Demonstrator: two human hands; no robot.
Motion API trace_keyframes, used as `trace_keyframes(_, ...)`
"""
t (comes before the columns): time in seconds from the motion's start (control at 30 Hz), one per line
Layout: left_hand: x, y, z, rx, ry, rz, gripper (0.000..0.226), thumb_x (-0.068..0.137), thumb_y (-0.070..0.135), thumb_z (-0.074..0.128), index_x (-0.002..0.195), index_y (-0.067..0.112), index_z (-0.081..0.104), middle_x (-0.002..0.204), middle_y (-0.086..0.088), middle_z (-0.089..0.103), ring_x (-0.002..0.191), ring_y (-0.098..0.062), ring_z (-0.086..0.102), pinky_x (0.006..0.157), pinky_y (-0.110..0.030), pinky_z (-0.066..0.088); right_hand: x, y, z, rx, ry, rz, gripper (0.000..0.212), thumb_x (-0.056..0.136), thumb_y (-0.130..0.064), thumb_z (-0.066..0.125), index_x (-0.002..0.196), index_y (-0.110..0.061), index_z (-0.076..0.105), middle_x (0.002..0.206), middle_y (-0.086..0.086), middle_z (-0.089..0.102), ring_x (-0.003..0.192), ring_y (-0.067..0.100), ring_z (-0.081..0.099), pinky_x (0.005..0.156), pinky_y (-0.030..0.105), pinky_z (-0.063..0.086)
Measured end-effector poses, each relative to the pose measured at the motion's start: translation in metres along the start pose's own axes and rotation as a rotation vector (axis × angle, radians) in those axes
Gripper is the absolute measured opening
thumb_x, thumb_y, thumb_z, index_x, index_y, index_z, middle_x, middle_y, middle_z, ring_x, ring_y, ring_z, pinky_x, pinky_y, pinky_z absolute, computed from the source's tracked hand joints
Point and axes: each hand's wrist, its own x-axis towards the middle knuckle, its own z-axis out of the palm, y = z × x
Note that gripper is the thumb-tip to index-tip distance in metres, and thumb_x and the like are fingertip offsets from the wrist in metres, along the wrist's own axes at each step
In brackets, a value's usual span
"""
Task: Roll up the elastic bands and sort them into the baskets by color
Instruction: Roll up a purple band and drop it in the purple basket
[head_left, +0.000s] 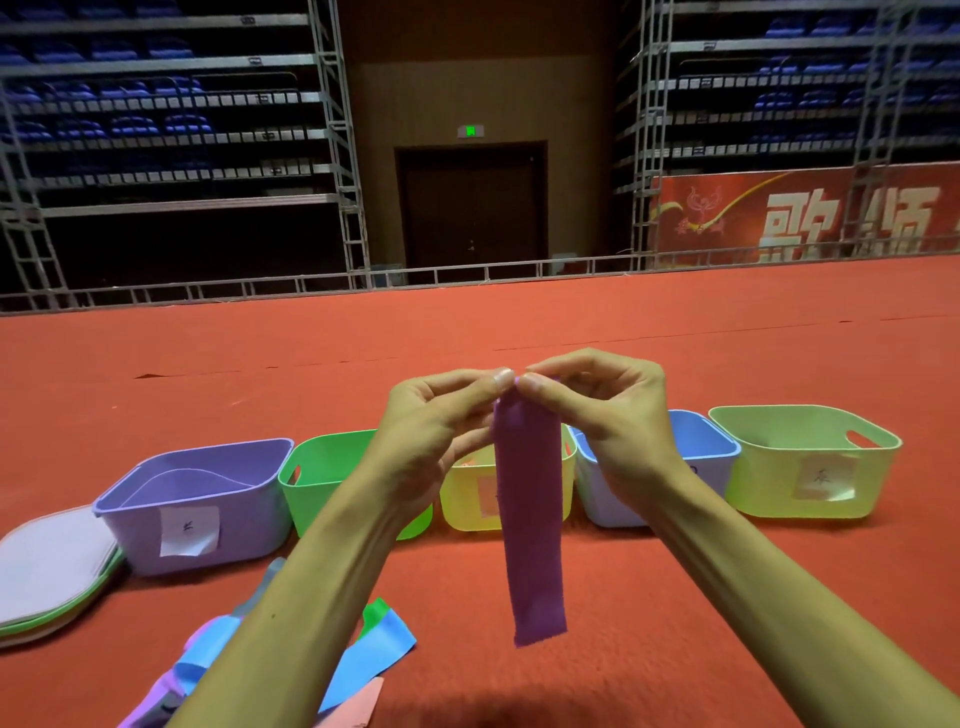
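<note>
Head camera view: a purple band (532, 519) hangs full length in mid-air, pinched at its top edge by the left hand (431, 421) and the right hand (613, 415), thumbs and forefingers meeting over the strip. It dangles in front of the yellow basket (467, 499), its lower end clear of the red carpet (675, 649). No turn of a roll shows yet, so the rolling of this band appears to be only at its start.

Behind it, five baskets stand in a row across the carpet: from left to right a purple basket (208, 540), a green basket (311, 483), the yellow one, a blue basket (701, 452) and a pale green basket (779, 493). Paper labels show on at least three. Whether any basket already holds a rolled band cannot be told from this angle.

Most of the work looks undone: a loose pile of bands (374, 644) lies unrolled at near left, with blue, green, pink, lilac and grey strips showing. The arm hides part of it, so no exact count is possible. One stack of flat lids (47, 566) sits at far left.
</note>
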Motion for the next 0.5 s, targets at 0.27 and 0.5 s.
trace_keyframes(0.27, -0.004, -0.001, -0.001, 0.099, -0.043, 0.092, 0.022, 0.074, 0.013, 0.077, 0.094, 0.005, 0.079, 0.098, -0.017, 0.078, 0.092, -0.022, 0.075, 0.078, -0.026, 0.059, -0.004, 0.003, -0.009, -0.058, -0.045, 0.067, 0.034, 0.071, -0.014, 0.084, 0.103, -0.007, 0.077, 0.09, 0.016, 0.079, 0.085, 0.023, 0.074, 0.085, 0.039, 0.061)
trace_keyframes(0.5, -0.002, -0.005, 0.0, 0.232, 0.017, 0.158, 0.018, 0.084, -0.003, 0.075, 0.101, 0.002, 0.078, 0.097, -0.018, 0.078, 0.095, -0.026, 0.075, 0.091, -0.037, 0.06, -0.001, -0.002, -0.014, -0.126, -0.007, 0.132, 0.019, 0.083, -0.023, 0.078, 0.083, -0.004, 0.079, 0.077, 0.015, 0.077, 0.063, 0.018, 0.068, 0.057, 0.028, 0.056)
